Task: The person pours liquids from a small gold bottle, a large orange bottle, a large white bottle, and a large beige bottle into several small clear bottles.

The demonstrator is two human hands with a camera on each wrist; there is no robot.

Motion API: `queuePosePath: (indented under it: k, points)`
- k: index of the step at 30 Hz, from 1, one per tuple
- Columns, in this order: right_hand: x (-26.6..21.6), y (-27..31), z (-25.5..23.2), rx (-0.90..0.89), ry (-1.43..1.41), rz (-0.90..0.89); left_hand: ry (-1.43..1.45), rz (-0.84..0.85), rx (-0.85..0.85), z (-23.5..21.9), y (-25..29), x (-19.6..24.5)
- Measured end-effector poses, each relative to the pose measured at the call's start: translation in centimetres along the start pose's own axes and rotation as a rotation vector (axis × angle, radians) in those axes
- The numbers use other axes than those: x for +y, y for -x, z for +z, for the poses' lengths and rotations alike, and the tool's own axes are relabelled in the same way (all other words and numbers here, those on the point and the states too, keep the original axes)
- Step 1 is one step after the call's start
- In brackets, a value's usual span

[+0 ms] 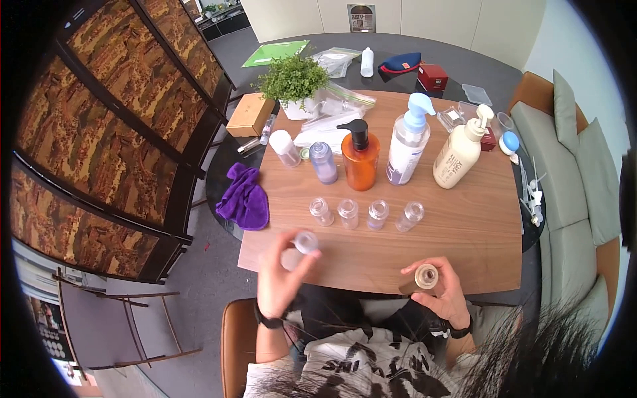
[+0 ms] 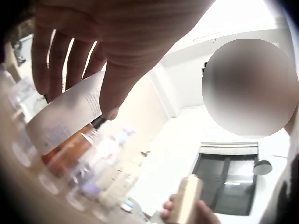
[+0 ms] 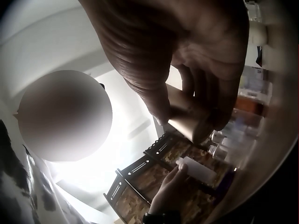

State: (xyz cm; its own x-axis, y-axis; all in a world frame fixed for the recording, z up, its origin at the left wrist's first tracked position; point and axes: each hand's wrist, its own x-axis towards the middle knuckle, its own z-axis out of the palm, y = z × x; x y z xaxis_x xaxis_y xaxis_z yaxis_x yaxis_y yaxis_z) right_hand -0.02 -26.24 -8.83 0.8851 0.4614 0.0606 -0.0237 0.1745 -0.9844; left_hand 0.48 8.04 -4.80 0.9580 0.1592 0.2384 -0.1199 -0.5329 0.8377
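Note:
My left hand grips a pale translucent bottle between thumb and fingers above the table's front left edge; small print shows on the bottle in the left wrist view. At the front right, my right hand holds a beige-brown bottle, its round neck facing up with no cap on it. The two held bottles are apart. Four small clear bottles, among them the leftmost one and the rightmost one, stand in a row beyond the hands.
Behind the row stand a white-capped bottle, a bluish bottle, an amber pump bottle, a blue-topped pump bottle and a cream pump bottle. A purple cloth lies left, a potted plant at the back.

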Motion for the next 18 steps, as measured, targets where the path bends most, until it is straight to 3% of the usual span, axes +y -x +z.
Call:
queuePosePath:
  k: [2, 6, 12, 18]
  points:
    - [0.3, 0.6, -0.5, 0.02, -0.016, -0.016, -0.042, -0.003, 0.073, -0.3, -2.2, -2.1]
    - [0.4, 1.7, -0.9, 0.06, -0.028, 0.012, -0.097, -0.009, 0.057, -0.2, -5.7, -5.3]
    - [0.6, 2.8, -1.4, 0.114, -0.009, 0.003, -0.104, 0.002, 0.044, -0.1, -6.9, -5.9]
    - [0.3, 2.8, -1.3, 0.167, -0.036, 0.013, -0.104, -0.099, -0.001, -0.9, -6.4, -5.9]
